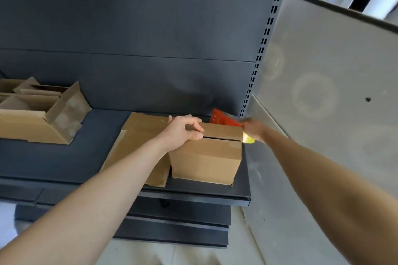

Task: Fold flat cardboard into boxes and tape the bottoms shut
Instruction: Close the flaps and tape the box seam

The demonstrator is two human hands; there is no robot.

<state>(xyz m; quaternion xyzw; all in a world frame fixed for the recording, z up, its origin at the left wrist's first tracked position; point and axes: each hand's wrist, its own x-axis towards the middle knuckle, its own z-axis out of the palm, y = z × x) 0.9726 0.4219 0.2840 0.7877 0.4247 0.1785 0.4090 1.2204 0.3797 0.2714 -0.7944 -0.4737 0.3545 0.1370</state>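
Observation:
A brown cardboard box (206, 159) stands on the dark shelf (64, 157) with its flaps folded shut and the seam facing up. My left hand (183, 133) rests on top of it, fingers curled over the seam at the left end. At the box's right edge my right hand (254, 129), blurred, grips a red tape dispenser (224, 117) with a yellowish roll showing below the hand. Flat cardboard (137, 135) lies under and left of the box.
Several folded boxes (43, 112) with open flaps sit at the left of the shelf. A dark back panel and slotted upright (260, 54) rise behind. A grey wall (323, 92) stands close on the right. Lower shelves and pale floor lie below.

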